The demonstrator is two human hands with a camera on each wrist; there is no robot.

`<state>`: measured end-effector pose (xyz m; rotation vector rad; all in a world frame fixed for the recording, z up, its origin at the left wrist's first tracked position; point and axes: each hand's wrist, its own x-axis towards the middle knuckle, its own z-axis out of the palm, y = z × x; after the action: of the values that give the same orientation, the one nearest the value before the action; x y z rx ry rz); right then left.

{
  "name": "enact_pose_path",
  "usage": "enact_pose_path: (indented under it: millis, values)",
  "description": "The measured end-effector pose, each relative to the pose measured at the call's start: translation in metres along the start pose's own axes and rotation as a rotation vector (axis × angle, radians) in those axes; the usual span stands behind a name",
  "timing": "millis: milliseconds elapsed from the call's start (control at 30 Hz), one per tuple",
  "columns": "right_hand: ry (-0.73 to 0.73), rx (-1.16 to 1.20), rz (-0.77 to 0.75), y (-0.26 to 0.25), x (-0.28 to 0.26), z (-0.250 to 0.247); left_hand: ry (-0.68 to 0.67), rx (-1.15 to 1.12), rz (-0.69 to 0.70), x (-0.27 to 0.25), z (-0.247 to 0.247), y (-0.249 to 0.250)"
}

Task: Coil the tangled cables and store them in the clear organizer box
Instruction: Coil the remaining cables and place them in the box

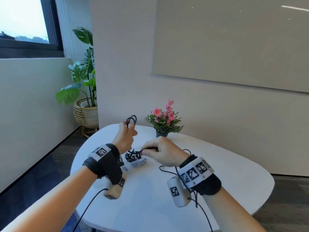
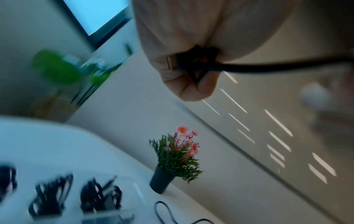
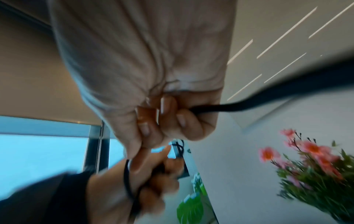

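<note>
The left hand (image 1: 125, 138) is up high, squeezing small loops of black cable (image 1: 131, 119). The right hand (image 1: 163, 152) is lower and closer, pinching the same cable. The clear box (image 1: 136, 162) sits on the counter (image 1: 225, 173) right under both hands, so the coil just needs to go down.

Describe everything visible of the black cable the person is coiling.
The black cable is thin, round and rubbery-looking. The left hand holds it raised above the white table, with small loops standing out above the fingers. The right hand grips another stretch lower down, beside the clear organizer box. Its ends cannot be made out.
</note>
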<state>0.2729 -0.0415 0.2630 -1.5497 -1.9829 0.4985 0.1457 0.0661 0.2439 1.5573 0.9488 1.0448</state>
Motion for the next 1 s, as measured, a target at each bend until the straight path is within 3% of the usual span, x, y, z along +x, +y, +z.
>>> enact_pose_path:
  millis: [167, 267, 467, 567, 633, 767, 833, 1000]
  values:
    - [0.118, 0.041, -0.115, -0.004, 0.008, -0.019, -0.338, 0.398, 0.165, -0.016, 0.001, -0.001]
    - [0.271, 0.151, -0.124, 0.004, 0.011, -0.031, -0.406, 0.33, 0.096, -0.029, -0.001, 0.009]
    - [0.342, 0.313, -0.054, 0.024, 0.017, -0.026, -0.582, 0.22, 0.113, -0.047, -0.002, 0.019]
    - [0.322, 0.358, -0.037, 0.026, 0.015, -0.023, -0.526, -0.092, 0.06, -0.045, -0.003, 0.021]
    - [0.326, 0.313, 0.016, 0.025, 0.014, -0.016, -0.387, -0.182, 0.059, -0.042, 0.001, 0.02]
    - [0.303, 0.235, 0.167, 0.029, 0.012, 0.007, -0.149, -0.476, -0.071, -0.028, 0.009, 0.017]
    - [0.303, 0.203, 0.186, 0.03, 0.009, 0.017, -0.038, -0.491, -0.094, -0.017, 0.006, 0.017]
    - [0.209, 0.049, 0.12, 0.016, 0.001, 0.033, -0.014, -0.599, -0.155, -0.009, 0.007, 0.022]
